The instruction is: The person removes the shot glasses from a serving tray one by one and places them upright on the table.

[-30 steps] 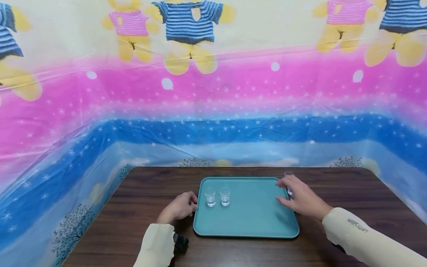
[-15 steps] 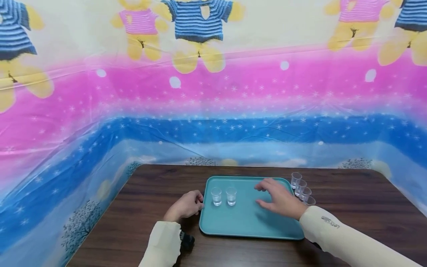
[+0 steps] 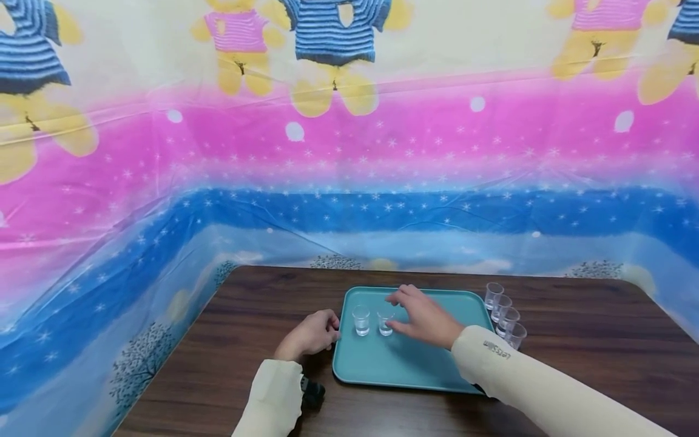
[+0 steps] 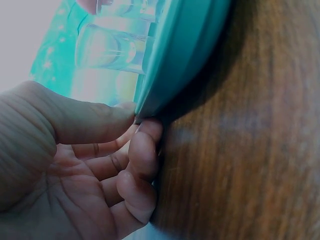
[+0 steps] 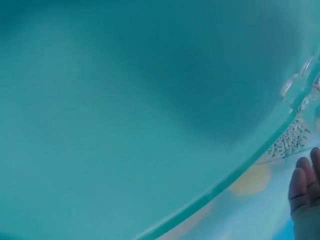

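A teal tray [image 3: 415, 367] lies on the table with two small clear shot glasses standing near its left side. My left hand [image 3: 310, 334] pinches the tray's left rim; in the left wrist view the thumb [image 4: 95, 120] is at the rim and curled fingers sit under it. My right hand [image 3: 428, 318] is over the tray, thumb and fingers spread apart around the inner shot glass [image 3: 384, 323], overlapping it in the head view. The outer shot glass [image 3: 361, 321] stands beside it, nearer my left hand. The right wrist view catches only some fingertips [image 5: 299, 182] at its edge.
Several more clear shot glasses [image 3: 502, 308] stand in a row on the brown wooden table [image 3: 579, 340], just right of the tray. A printed cloth [image 3: 349, 212] with pink and blue bands hangs behind and at both sides.
My right hand has moved left across the tray, from its right edge to the inner shot glass, uncovering the row of glasses. My left hand keeps its hold on the rim.
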`<state>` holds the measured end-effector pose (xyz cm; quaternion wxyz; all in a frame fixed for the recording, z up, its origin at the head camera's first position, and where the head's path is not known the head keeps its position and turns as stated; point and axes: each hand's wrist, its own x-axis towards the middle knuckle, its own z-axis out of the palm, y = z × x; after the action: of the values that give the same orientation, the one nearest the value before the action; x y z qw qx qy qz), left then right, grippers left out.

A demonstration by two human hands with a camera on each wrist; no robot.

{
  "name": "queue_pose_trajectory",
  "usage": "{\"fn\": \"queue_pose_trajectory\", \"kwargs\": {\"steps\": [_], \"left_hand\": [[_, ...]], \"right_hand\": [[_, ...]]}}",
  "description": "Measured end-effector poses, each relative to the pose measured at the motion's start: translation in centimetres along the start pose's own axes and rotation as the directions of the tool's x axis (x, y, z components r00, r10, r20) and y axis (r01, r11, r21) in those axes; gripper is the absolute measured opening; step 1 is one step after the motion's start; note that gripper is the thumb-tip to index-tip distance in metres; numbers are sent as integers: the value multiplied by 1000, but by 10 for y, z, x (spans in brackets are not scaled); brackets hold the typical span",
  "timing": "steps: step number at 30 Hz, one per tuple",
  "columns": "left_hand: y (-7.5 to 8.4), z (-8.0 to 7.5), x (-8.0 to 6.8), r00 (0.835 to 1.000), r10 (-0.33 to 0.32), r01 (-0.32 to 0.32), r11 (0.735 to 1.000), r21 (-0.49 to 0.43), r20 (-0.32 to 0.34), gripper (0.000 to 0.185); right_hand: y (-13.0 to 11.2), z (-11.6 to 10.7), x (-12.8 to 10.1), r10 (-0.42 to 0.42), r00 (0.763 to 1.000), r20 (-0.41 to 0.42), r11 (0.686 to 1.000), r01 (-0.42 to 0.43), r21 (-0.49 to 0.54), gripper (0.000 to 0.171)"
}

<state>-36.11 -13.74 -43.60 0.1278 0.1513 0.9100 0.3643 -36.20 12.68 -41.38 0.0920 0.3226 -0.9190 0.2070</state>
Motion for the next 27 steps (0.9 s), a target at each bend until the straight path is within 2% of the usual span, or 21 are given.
{"fn": "queue_pose_trajectory", "kwargs": {"steps": [6, 12, 18, 27], "left_hand": [[3, 0, -1, 1000, 11, -11, 1000, -3, -5, 5], [2, 0, 0, 1000, -13, 13, 1000, 2, -8, 5], [4, 2, 1, 1000, -9, 9, 1000, -3, -8, 5], [7, 1, -2, 1000, 6, -7, 1000, -3, -16, 6]], "right_hand": [[-5, 4, 3, 11, 1000, -1, 999, -11, -47, 35], [-4, 4, -1, 6, 1000, -15, 1000, -6, 2, 31], [9, -18, -23, -17, 998, -58, 999, 18, 30, 30], [38, -49, -63, 12, 993, -113, 996, -21, -83, 33]]}}
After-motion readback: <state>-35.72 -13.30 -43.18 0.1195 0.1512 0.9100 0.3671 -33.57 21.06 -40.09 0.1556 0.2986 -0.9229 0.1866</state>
